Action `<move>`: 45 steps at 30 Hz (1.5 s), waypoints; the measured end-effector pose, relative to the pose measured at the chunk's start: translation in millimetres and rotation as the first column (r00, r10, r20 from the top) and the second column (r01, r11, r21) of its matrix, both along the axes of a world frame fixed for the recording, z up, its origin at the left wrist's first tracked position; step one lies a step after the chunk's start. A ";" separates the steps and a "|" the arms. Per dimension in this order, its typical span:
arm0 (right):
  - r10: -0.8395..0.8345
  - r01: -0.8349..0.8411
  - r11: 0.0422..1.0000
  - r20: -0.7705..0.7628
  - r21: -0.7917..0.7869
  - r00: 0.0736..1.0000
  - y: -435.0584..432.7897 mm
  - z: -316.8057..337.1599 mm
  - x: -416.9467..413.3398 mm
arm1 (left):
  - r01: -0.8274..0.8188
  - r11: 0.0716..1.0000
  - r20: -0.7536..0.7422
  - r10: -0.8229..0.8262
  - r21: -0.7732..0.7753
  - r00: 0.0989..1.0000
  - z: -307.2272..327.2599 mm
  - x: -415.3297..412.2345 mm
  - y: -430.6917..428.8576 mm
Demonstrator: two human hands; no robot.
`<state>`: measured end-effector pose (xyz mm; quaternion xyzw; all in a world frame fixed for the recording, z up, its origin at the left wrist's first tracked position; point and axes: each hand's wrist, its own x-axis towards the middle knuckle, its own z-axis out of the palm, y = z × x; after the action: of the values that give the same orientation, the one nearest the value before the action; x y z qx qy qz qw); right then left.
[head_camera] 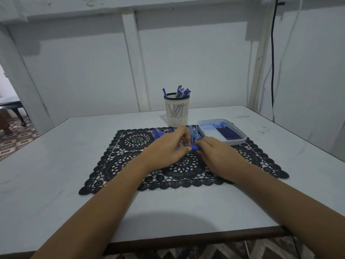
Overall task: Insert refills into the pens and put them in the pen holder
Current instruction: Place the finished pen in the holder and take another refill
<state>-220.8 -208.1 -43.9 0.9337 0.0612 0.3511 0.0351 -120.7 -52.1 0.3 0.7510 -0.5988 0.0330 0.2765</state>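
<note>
Seemingly, left hand [166, 146] and right hand [218, 156] pinch one slim pen [194, 147].

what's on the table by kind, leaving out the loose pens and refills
holder: 1
tray: 1
mat: 1
held pen: 1
hands: 2 (left hand, right hand)
total: 6

White table [56, 165] with black lace mat [115, 165]

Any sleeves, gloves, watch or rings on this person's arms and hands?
The left hand and right hand are bare: no gloves, no rings visible. The left forearm and right forearm are uncovered to the frame edge, with no sleeve, watch or bracelet in view.
</note>
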 end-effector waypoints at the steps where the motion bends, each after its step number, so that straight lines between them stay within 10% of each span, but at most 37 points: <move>1: 0.009 -0.008 0.999 -0.027 0.033 1.000 -0.1 1.0 -1.3 | -0.045 0.999 0.049 0.045 0.007 0.998 0.2 0.4 0.2; 9: -0.001 0.007 1.000 -0.174 0.030 0.985 4.4 9.5 -12.2 | -0.201 0.949 0.226 0.145 0.245 0.963 4.7 3.7 3.0; 24: -0.108 0.197 0.889 -0.229 0.414 0.967 -6.5 5.5 -9.4 | -0.329 0.934 0.174 0.304 0.140 0.937 0.9 28.4 12.7; 35: -0.059 0.141 0.937 -0.254 0.321 0.966 -4.2 1.3 -5.9 | -0.340 0.936 0.112 0.329 0.091 0.938 1.2 27.9 11.2; 45: 0.107 0.015 0.518 -0.082 0.855 0.991 5.7 19.1 -10.9 | -0.179 0.981 0.090 0.173 0.069 0.981 0.7 16.3 8.3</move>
<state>-231.8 -202.4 -24.8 0.8488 -0.0918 0.2783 -0.4401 -104.4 -43.8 1.1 0.8090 -0.5419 0.0658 0.2183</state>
